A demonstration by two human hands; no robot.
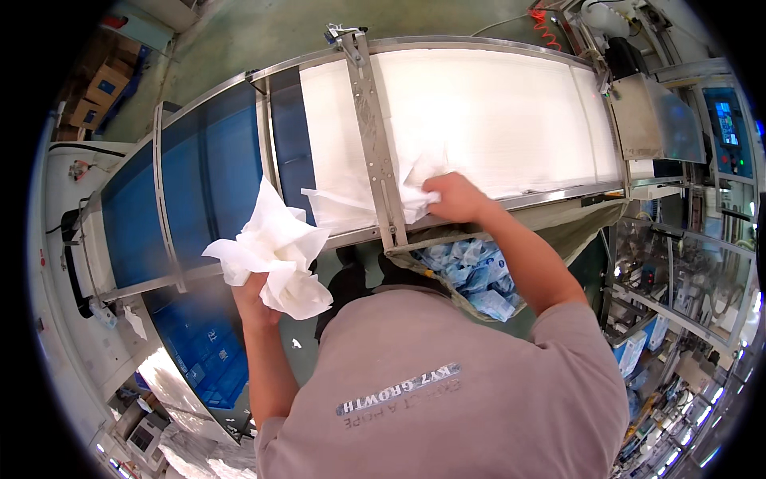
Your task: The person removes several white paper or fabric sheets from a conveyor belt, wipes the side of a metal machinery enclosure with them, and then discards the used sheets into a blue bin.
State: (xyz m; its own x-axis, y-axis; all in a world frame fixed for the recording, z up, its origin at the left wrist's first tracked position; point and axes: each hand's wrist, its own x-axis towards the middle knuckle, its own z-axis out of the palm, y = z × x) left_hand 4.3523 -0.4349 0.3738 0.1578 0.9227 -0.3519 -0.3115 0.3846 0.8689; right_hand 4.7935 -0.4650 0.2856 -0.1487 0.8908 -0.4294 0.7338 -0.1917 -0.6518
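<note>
My left hand (257,302) is closed round a crumpled bunch of thin white tissue sheets (279,247), held up off the near side of the conveyor. The sheets fan out above the fist and hide most of its fingers. My right hand (459,197) reaches over the near rail and pinches the crumpled edge of a white tissue sheet (419,188) beside the metal crossbar (371,128). A wide white layer of the same look (487,120) lies across the belt beyond that hand. Part of the pinched sheet passes by the crossbar.
Bare blue belt (211,160) shows at the left under more crossbars. Below my right arm hangs a cloth bag (574,227) with crumpled blue-and-white wrappers (471,271). A blue crate (211,351) stands low at left. Machinery with a lit screen (726,124) is at right.
</note>
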